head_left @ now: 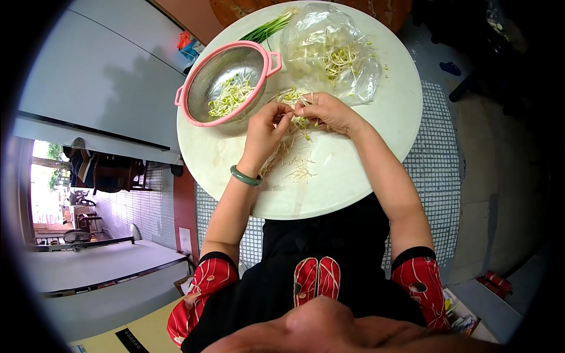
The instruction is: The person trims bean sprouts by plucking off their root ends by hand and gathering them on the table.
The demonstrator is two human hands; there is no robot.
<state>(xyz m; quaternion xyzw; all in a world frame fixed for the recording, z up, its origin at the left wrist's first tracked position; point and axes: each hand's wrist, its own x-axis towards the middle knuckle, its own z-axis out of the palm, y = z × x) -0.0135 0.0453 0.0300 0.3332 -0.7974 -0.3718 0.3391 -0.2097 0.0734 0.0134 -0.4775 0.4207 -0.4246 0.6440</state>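
Note:
Over a round white table [341,170], my left hand [269,127] and my right hand [327,112] meet with fingertips pinched together on a bean sprout. The sprout is mostly hidden by the fingers. Loose bean sprouts [288,94] lie just behind and under the hands. Thin broken-off root ends [300,169] are scattered on the table nearer to me. To the left stands a metal colander with a pink rim [194,119], holding a heap of bean sprouts [231,95]. A clear plastic bag [359,82] with more bean sprouts inside sits behind my right hand.
A bunch of green onions [269,27] lies at the table's far edge, between colander and bag. A few stray sprout bits dot the table right of the bag. A dark slipper [450,69] is on the floor to the right. A green bangle [245,176] circles my left wrist.

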